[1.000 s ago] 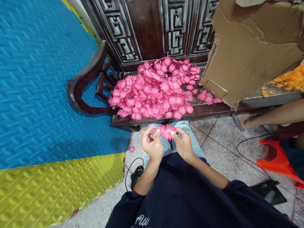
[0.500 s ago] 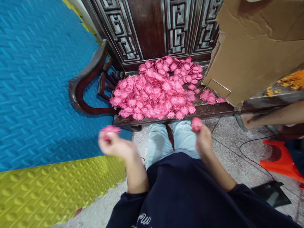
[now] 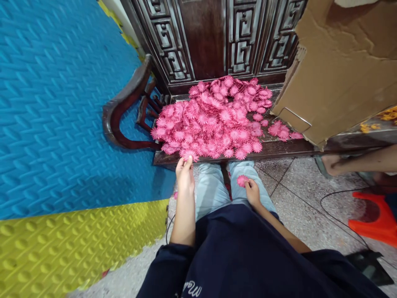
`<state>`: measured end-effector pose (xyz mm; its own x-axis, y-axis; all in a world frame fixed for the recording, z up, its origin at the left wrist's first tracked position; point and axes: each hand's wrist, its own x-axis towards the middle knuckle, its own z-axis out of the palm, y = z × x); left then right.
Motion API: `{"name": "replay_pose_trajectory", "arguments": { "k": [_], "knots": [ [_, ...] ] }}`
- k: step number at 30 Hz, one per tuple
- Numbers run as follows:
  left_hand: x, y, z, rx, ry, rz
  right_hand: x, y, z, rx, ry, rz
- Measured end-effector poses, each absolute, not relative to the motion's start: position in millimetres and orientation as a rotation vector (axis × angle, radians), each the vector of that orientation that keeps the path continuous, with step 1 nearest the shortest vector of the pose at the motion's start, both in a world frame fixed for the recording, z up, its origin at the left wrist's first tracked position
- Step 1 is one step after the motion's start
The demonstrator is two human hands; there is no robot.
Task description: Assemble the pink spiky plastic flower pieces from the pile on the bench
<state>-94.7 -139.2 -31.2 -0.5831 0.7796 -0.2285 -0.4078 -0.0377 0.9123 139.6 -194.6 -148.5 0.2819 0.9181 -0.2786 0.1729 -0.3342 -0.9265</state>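
A heap of flat pink artificial flowers point(image 3: 211, 120) covers the left part of a dark wooden bench. At the heap's front left edge, my left hand point(image 3: 185, 171) pinches a pink flower point(image 3: 190, 154) between thumb and fingers; whether it still touches the heap I cannot tell. Over my right thigh, my right hand point(image 3: 252, 191) grips a single pink flower point(image 3: 242, 181) by its edge, its petals spread and facing up. A few loose flowers point(image 3: 279, 130) lie apart from the heap, by the cardboard.
Upright cardboard point(image 3: 344, 78) stands on the wooden bench point(image 3: 279, 147), with orange flowers beyond it. A curved armrest point(image 3: 113, 120) bounds the left side, beside blue matting point(image 3: 62, 103). Another person's leg point(image 3: 359, 160), an orange stool point(image 3: 372, 219) and a cable are at right.
My left hand has moved right and forward to the heap's edge with its flower. My right hand has come down and inward over my thigh. The view has shifted slightly.
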Motion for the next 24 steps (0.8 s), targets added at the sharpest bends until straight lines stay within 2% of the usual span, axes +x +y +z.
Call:
{"name": "replay_pose_trajectory", "arguments": {
  "k": [9,15,19,24],
  "knots": [
    [-84.6,-94.9,0.6,0.776,1.374,1.761,140.8,-175.1,-173.5,-1.771,-1.074,0.957],
    [-74.3,-11.8,37.9,1.471,1.678,1.932,138.4,-177.5,-179.1,-1.797,-1.131,0.953],
    [-75.3,31.4,41.1,1.88,1.813,1.74,139.3,-176.9,-177.4,-1.811,-1.177,0.942],
    [-78.4,45.5,34.1,2.011,1.999,1.463,138.3,-174.8,-174.7,-1.832,-1.232,0.924]
  ]
}}
